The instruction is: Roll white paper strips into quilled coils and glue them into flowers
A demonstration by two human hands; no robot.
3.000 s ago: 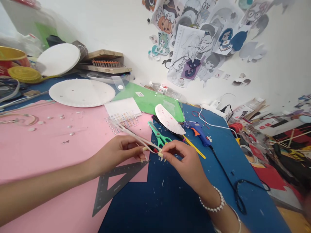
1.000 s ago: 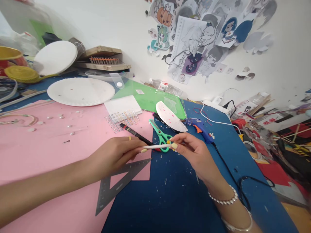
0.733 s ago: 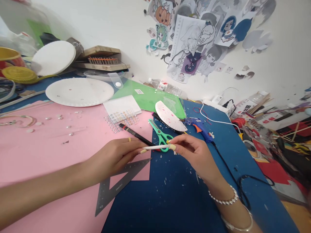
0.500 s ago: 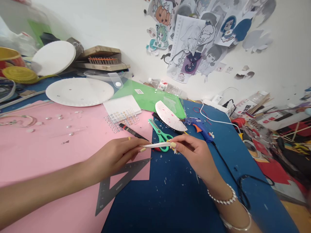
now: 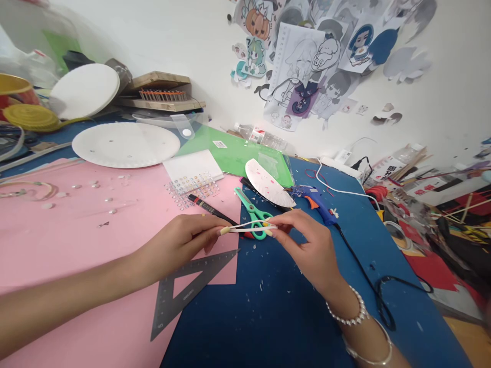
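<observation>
A thin white piece (image 5: 251,230), seen edge-on, spans the gap between my hands; it shows as two layers with a slit between them. My left hand (image 5: 192,235) pinches its left end between thumb and fingers. The right end is in the closed fingertips of my right hand (image 5: 309,248). Right behind the piece lie green-handled scissors (image 5: 251,204), partly covered by it. A black marker (image 5: 209,208) points towards my left fingers. Below my left hand a grey set square (image 5: 192,286) rests partly on pink paper (image 5: 95,245).
A blue glue gun (image 5: 320,204) with a black cable lies on the blue table (image 5: 245,327) to the right. Behind the scissors is a spotted white half-disc (image 5: 268,184). White paper plates (image 5: 126,145), gem stickers (image 5: 192,190) and a green folder (image 5: 238,153) are farther back.
The white piece went from a single closed edge to two layers bowed apart in the middle. My fingers shifted slightly on both its ends; the things on the table stayed put.
</observation>
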